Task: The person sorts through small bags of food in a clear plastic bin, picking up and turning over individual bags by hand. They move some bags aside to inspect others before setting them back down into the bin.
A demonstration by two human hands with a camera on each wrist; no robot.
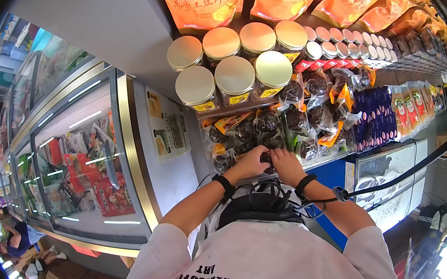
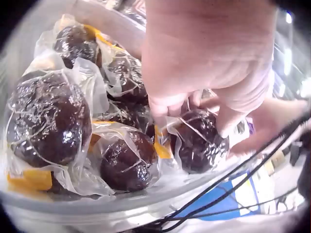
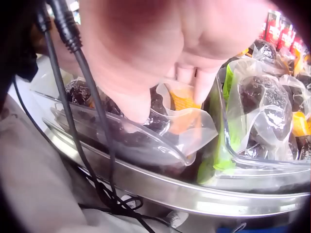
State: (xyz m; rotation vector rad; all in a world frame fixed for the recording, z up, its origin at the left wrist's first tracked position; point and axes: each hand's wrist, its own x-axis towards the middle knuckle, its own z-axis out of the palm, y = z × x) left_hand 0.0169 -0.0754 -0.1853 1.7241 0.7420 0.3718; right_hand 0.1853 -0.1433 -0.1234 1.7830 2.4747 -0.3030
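Both hands meet at the front of the display, on one vacuum-packed dark brown round food (image 2: 201, 141) in clear plastic. My left hand (image 1: 252, 164) grips it from above, fingers on its far side and thumb on the near side. From the other side my right hand (image 1: 289, 168) holds the same pack, its thumb and fingers around the plastic near an orange label (image 3: 182, 104). The pack is at the front wall of a clear plastic bin (image 2: 112, 206). Several similar packs (image 2: 48, 119) lie in that bin beside the left hand.
A second clear bin (image 3: 262, 162) of such packs adjoins on the right. Behind stand large jars (image 1: 235, 75) with pale lids and orange chip bags (image 1: 201, 3). A glass-doored freezer (image 1: 82, 155) is on the left. Black cables (image 3: 92, 97) hang by the right wrist.
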